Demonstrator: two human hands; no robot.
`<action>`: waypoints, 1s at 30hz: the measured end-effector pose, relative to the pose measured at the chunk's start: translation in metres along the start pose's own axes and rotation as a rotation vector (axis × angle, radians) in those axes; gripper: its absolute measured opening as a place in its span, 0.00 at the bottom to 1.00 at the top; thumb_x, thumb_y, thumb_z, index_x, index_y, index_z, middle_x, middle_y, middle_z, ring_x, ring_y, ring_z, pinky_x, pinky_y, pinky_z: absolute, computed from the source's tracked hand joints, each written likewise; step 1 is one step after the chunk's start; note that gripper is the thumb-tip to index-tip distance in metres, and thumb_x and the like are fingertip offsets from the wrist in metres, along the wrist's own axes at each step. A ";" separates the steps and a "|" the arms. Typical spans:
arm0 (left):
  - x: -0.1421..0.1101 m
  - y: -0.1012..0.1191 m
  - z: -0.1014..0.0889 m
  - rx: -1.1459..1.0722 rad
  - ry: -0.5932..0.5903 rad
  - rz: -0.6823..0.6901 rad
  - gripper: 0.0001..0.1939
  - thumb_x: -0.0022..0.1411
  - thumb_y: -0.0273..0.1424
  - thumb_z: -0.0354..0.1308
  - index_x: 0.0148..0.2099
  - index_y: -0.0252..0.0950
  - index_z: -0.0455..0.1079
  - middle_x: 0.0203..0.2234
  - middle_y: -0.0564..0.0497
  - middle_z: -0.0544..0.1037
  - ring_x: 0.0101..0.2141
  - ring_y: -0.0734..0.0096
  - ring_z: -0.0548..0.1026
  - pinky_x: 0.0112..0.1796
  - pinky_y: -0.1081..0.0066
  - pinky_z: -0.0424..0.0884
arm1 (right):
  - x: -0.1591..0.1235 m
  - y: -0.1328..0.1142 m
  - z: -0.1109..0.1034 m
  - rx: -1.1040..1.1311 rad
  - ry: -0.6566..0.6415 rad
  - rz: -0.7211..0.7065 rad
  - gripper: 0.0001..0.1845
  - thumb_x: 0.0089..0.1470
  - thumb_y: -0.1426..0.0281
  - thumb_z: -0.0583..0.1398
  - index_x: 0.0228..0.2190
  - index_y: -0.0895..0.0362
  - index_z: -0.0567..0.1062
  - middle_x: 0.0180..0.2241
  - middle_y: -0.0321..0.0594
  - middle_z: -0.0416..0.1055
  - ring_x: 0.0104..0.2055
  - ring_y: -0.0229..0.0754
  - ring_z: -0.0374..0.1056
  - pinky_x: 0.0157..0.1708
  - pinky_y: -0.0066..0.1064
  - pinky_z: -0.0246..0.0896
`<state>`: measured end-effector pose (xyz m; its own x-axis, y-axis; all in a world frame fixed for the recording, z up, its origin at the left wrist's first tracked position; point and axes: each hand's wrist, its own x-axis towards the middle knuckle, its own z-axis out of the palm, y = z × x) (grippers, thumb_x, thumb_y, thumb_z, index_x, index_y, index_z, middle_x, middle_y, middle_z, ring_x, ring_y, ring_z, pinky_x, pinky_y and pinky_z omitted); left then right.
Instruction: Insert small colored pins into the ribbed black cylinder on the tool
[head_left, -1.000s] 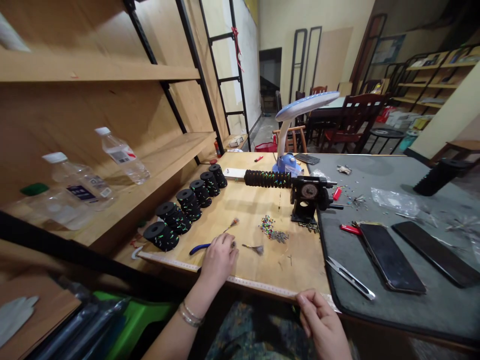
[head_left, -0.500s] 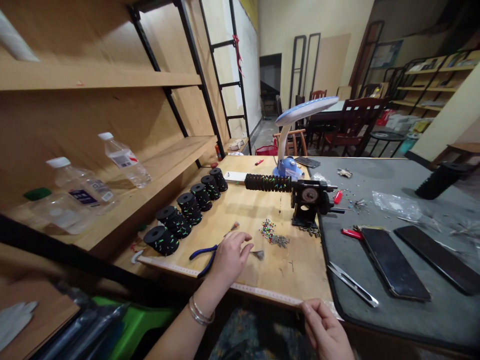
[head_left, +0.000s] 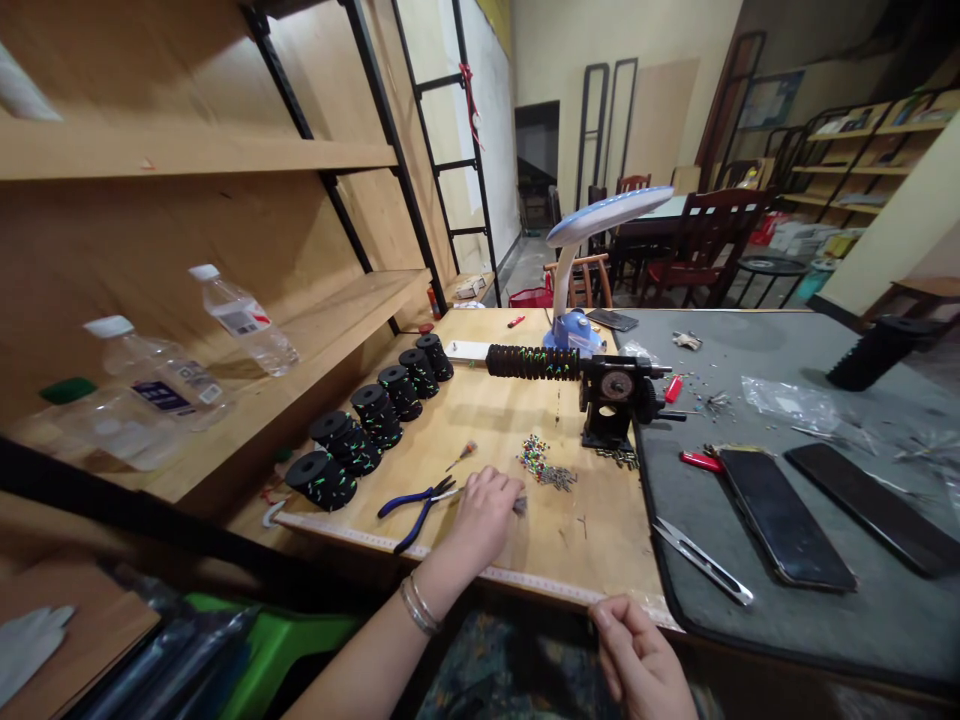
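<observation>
My left hand (head_left: 489, 515) is on the wooden table with its fingers closed round a small brush, whose grey bristles (head_left: 520, 505) stick out to the right and whose pale handle shows to the left. Beside it lie blue-handled pliers (head_left: 411, 512), jaws apart. My right hand (head_left: 636, 650) is at the table's front edge, thumb and fingers pressed together; what they pinch, if anything, is hidden. Past my left hand are a pile of coloured beads (head_left: 534, 455) with small metal pieces (head_left: 559, 479), and a second small brush-like item with an orange part (head_left: 468, 448).
A black winder (head_left: 611, 395) carries a ridged black roll (head_left: 532, 362). Several black spools (head_left: 322, 480) line the left side. A blue and white lamp (head_left: 570, 325) stands behind. On the grey mat are thread snips (head_left: 705, 562), phones (head_left: 784, 515) and a red-handled tool (head_left: 701, 461).
My left hand has moved right, away from the pliers, and its fingers have closed on the brush. The right hand stays at the table edge. The view has shifted slightly.
</observation>
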<state>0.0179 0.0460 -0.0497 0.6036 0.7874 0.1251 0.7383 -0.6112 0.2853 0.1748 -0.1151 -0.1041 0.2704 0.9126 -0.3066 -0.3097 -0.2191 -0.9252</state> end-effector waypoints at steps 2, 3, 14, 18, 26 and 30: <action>0.002 -0.002 0.002 -0.006 0.019 -0.007 0.19 0.60 0.16 0.47 0.46 0.36 0.72 0.37 0.44 0.77 0.43 0.56 0.68 0.43 0.59 0.62 | 0.000 0.001 -0.001 -0.004 -0.009 0.002 0.30 0.44 0.41 0.62 0.26 0.56 0.69 0.13 0.22 0.50 0.15 0.29 0.45 0.18 0.23 0.37; 0.002 -0.003 0.002 -0.017 0.029 -0.010 0.18 0.60 0.16 0.47 0.46 0.37 0.72 0.38 0.44 0.77 0.43 0.57 0.68 0.43 0.60 0.63 | 0.000 0.002 -0.001 -0.002 -0.012 0.008 0.30 0.44 0.41 0.62 0.26 0.56 0.69 0.13 0.22 0.49 0.15 0.29 0.44 0.17 0.23 0.37; -0.041 -0.018 -0.018 -1.038 0.227 -0.301 0.08 0.61 0.36 0.56 0.36 0.36 0.68 0.31 0.50 0.73 0.36 0.66 0.71 0.40 0.68 0.67 | -0.001 0.004 0.002 -0.016 -0.026 -0.002 0.29 0.47 0.41 0.61 0.26 0.56 0.69 0.12 0.21 0.50 0.14 0.28 0.44 0.17 0.23 0.36; -0.066 -0.006 -0.013 -1.152 0.201 -0.385 0.10 0.59 0.37 0.59 0.38 0.35 0.69 0.34 0.48 0.74 0.41 0.62 0.71 0.46 0.67 0.65 | -0.003 0.004 0.006 -0.048 -0.029 -0.010 0.29 0.48 0.41 0.61 0.26 0.56 0.69 0.12 0.22 0.51 0.15 0.29 0.45 0.17 0.23 0.39; -0.144 -0.007 0.020 -0.948 -0.168 -0.410 0.12 0.61 0.39 0.57 0.33 0.36 0.67 0.26 0.53 0.69 0.30 0.69 0.65 0.33 0.71 0.62 | -0.006 0.006 0.008 -0.083 -0.010 0.008 0.30 0.46 0.41 0.61 0.25 0.57 0.70 0.11 0.23 0.52 0.15 0.29 0.46 0.18 0.24 0.39; -0.186 -0.039 0.043 -1.076 -0.253 -0.494 0.19 0.56 0.48 0.59 0.33 0.36 0.66 0.28 0.51 0.71 0.34 0.65 0.68 0.38 0.69 0.62 | -0.007 0.005 0.011 -0.088 -0.028 0.016 0.30 0.46 0.41 0.61 0.25 0.56 0.69 0.12 0.22 0.52 0.15 0.30 0.46 0.18 0.24 0.38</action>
<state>-0.1100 -0.0806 -0.1248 0.4584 0.8055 -0.3756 0.3504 0.2246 0.9093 0.1610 -0.1184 -0.1046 0.2398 0.9178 -0.3164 -0.2325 -0.2621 -0.9366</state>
